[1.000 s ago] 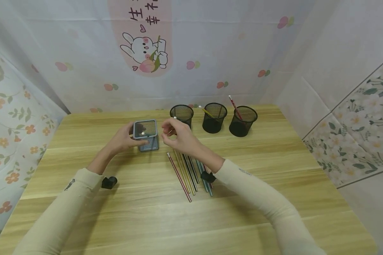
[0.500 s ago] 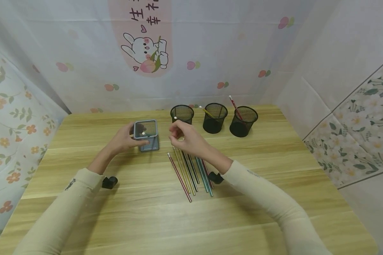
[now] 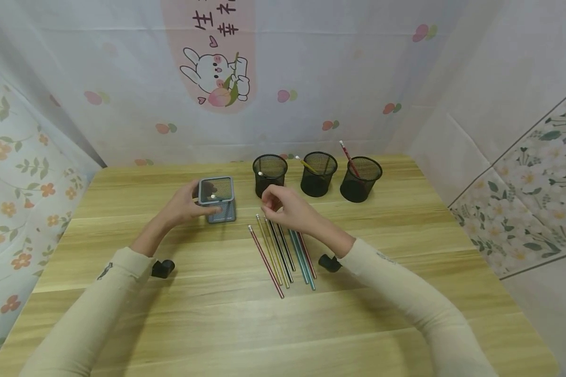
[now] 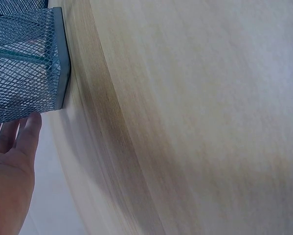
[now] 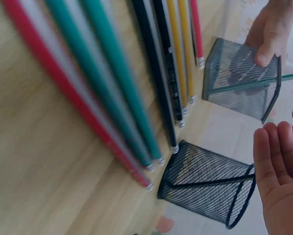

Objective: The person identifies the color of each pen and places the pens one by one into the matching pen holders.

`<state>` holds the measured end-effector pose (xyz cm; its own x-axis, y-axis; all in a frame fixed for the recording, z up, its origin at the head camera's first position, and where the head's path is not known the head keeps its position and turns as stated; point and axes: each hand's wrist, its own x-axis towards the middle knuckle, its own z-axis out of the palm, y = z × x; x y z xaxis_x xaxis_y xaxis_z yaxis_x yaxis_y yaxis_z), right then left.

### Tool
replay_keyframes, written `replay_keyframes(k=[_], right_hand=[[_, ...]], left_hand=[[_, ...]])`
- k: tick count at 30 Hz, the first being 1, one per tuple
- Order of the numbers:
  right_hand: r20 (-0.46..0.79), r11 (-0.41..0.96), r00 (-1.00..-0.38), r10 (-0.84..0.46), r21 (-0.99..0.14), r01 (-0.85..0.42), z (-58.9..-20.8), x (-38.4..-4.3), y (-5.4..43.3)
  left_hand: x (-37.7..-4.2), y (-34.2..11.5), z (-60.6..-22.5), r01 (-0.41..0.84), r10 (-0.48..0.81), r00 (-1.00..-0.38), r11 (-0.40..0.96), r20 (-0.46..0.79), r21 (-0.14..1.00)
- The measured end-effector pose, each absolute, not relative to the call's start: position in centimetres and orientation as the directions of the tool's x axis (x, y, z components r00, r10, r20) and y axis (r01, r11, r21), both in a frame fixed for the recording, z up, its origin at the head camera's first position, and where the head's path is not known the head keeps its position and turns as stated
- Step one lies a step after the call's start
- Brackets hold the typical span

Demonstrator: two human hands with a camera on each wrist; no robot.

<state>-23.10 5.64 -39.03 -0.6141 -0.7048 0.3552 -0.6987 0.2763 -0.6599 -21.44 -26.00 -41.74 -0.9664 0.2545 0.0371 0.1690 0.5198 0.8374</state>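
Head view: see the gray cup [image 3: 226,209] standing upright on the table [image 3: 207,324], left of the pencils [image 5: 121,78], grasped in the left hand [image 3: 184,207] with thumb over the front wall and fingers round the side. Note a green pencil [image 5: 290,77] leaning inside, poking past the rim. Find the right hand [image 3: 292,209] raised over the eraser ends of the row, near the closest black cup [image 3: 270,179], fingers loose and released, with nothing visible between them. Cannot tell whether touching that cup.

Judge the gray cup light and stiff, being wire mesh on a rigid frame; probably grippy rather than slick, yet easy to tip or slide. Best held round the body, below the rim, clear of the pencil.

Expect the pencils to be very light, rigid, smooth and apt to roll, perhaps with leads that break if dropped. Pinch at mid-shaft or just below the eraser. Easiest to grasp, by the look of it: the red pencil [image 3: 266,262] at the left edge, lying a little apart; harder where neighbours lie close together.
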Motion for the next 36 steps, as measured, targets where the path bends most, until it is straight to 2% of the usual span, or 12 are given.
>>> replay_keyframes(k=[15, 30, 36], right_hand=[[0.180, 0.445, -0.672, -0.718, -0.624, -0.642, -40.6, -23.7, 8.9], [0.076, 0.587, -0.778, -0.624, -0.612, -0.531, -41.2, -24.2, 10.6], [0.032, 0.631, -0.796, -0.604, -0.591, -0.502, -41.4, -24.3, 11.1]], left_hand=[[-21.5, -25.9, -41.4, 0.163, 0.261, -0.965, 0.490, 0.034, 0.856], [-21.4, -25.9, -41.5, 0.158, 0.264, -0.964, 0.477, 0.030, 0.864], [-21.5, -26.0, -41.7, 0.168, 0.262, -0.964, 0.487, 0.040, 0.857]])
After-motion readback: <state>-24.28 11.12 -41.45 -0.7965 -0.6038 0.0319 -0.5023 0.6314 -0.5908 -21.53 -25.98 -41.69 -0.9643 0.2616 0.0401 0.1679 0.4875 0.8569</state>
